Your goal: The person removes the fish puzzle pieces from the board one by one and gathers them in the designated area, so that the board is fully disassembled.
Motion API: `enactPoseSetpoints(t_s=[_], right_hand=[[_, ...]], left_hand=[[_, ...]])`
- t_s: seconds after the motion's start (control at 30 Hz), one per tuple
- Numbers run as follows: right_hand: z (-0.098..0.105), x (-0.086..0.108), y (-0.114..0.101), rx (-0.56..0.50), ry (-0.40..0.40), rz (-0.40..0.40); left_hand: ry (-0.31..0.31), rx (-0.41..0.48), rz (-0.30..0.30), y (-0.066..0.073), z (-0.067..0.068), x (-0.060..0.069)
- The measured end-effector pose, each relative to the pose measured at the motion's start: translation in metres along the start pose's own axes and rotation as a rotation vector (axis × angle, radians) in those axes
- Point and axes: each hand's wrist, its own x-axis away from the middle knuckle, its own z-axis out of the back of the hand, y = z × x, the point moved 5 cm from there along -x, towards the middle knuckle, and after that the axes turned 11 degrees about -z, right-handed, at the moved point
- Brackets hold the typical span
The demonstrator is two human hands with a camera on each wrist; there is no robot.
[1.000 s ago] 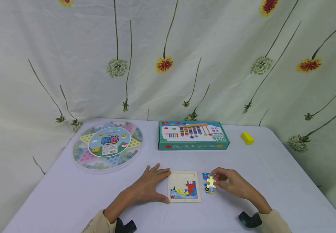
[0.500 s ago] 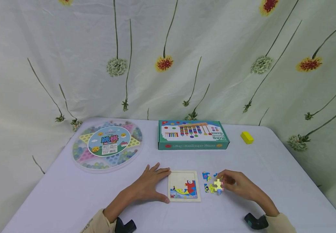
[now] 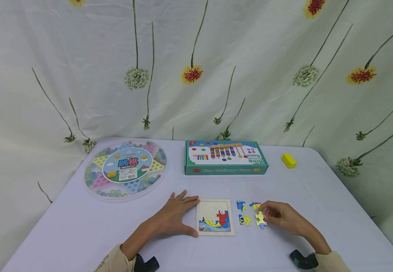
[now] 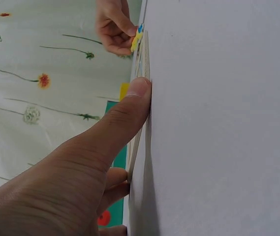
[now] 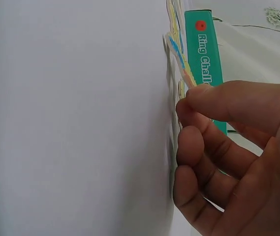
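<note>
The person's left hand is spreading wide at the left edge of the puzzle tray, the thumb and a fingertip touching its near and far corners. Joined pieces are filling the tray's lower part. Over on the tray's right, the right hand is pinching a mostly yellow puzzle piece between thumb and forefinger; I'm seeing it tilting, though I can't tell whether it's touching the white surface. Loose pieces are lying between it and the tray. Behind, a green game box is sitting near a yellow block.
</note>
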Motion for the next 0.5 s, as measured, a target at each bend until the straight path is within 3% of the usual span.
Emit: enactPoseSetpoints(t_s=[0.5], right_hand=[[-0.002, -0.0027, 0.0041, 0.033, -0.009, -0.011]], left_hand=[[0.003, -0.002, -0.004, -0.0004, -0.0004, -0.0001]])
